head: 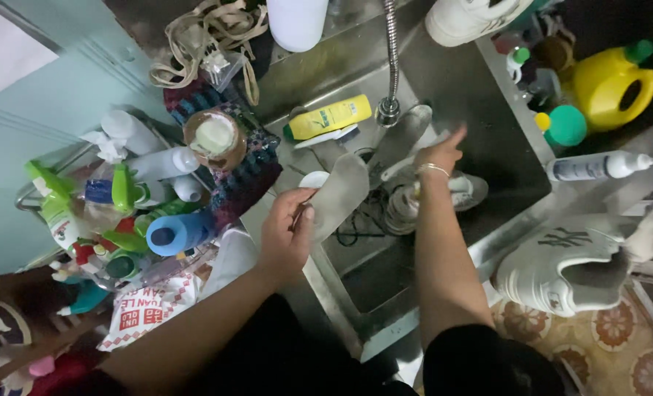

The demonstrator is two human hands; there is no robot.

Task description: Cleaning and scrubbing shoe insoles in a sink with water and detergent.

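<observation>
Your left hand pinches a grey insole over the sink; your right hand, fingers loosely spread, rests on a shoe there.

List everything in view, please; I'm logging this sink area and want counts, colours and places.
insole: 1, grey, over the sink's left edge, in the left hand
sneakers: 3 in view, white; one in the sink, one on the right ledge, one at the top
sink: 1, steel, centre
faucet hose: 1, metal, top centre
yellow bottle: 1, lying behind the sink
yellow jug: 1, green cap, top right
syringe-shaped tube: 1, white, right rim
spray bottles: several, green, white and blue, left rack
left hand: grips the insole
right hand: over the sink, fingers spread
</observation>
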